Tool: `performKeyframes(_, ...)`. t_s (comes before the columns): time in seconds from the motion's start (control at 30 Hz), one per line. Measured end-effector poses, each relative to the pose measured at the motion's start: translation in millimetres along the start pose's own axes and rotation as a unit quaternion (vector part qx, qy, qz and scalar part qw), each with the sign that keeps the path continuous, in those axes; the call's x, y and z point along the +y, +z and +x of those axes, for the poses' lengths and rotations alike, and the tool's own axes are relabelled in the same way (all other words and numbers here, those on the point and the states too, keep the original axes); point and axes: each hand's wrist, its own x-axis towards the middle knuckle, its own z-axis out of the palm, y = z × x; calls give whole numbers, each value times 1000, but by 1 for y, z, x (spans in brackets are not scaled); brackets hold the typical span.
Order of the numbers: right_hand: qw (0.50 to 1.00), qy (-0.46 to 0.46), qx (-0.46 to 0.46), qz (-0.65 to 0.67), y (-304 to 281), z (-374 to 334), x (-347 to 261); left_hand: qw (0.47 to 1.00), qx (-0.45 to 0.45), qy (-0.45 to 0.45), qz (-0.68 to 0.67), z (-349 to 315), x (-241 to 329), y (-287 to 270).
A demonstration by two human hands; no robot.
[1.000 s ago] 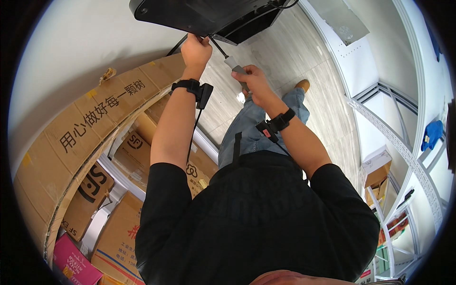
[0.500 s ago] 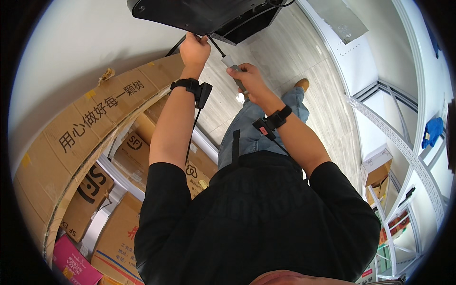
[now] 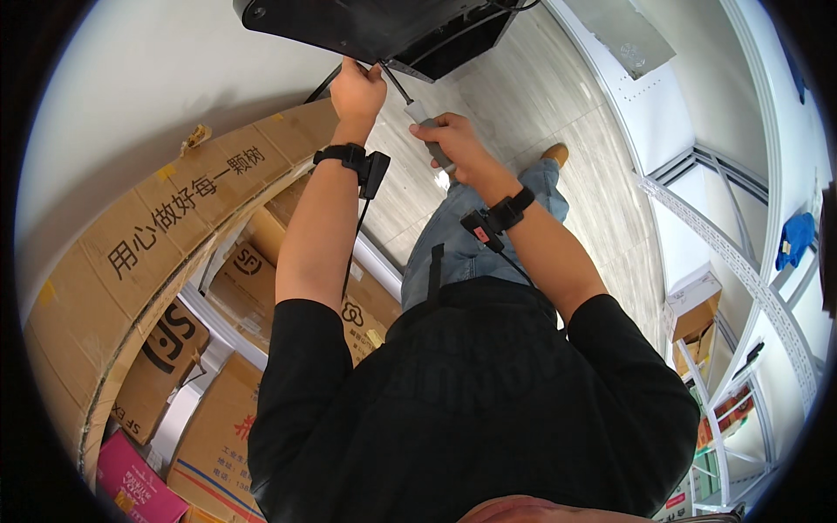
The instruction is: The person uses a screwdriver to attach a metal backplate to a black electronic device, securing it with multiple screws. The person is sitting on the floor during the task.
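My right hand point(image 3: 457, 150) is closed round the grey handle of a screwdriver point(image 3: 418, 114). Its dark shaft slants up and left to the lower edge of a black panel-like device point(image 3: 375, 30) at the top of the view. My left hand point(image 3: 357, 92) is closed at that same edge, thumb and fingertips close to the screwdriver's tip. What those fingers pinch, if anything, is hidden by the hand. Exactly where the tip meets the device is too small to make out. Each wrist wears a black strap with a small module.
A long cardboard sheet point(image 3: 166, 205) curves along the left, with brown cartons point(image 3: 235, 292) and a pink box point(image 3: 135, 479) beneath it. White metal shelving point(image 3: 724, 235) stands at right. A black cable point(image 3: 519, 8) runs along the device's top. Pale tiled floor point(image 3: 602, 187) lies below.
My right hand has shifted slightly left on the handle, its thumb and wrist turned a little. The left hand and the device have stayed nearly where they were.
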Motion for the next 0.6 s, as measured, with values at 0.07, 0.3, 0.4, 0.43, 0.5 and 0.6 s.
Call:
performKeyframes(0.07, 999, 2, -21, 24, -6, 6, 3, 1000, 1, 2, -1, 0, -1, 0)
performKeyframes(0.3, 992, 22, -87, 84, -13, 4, -7, 1000, 4, -3, -3, -1, 1, 1)
performKeyframes(0.4, 999, 13, -19, 41, -5, -6, -12, 1000, 13, -3, -10, -2, 2, 1)
performKeyframes(0.43, 1000, -7, -14, 26, -5, -5, -10, 1000, 17, -1, -12, -2, 2, 2)
performKeyframes(0.5, 999, -47, -2, -4, -6, -2, -4, 1000, 24, 1, -16, -3, 2, 3)
performKeyframes(0.6, 998, -28, -44, 19, -16, 4, -3, 1000, 23, -2, -6, -2, 1, 4)
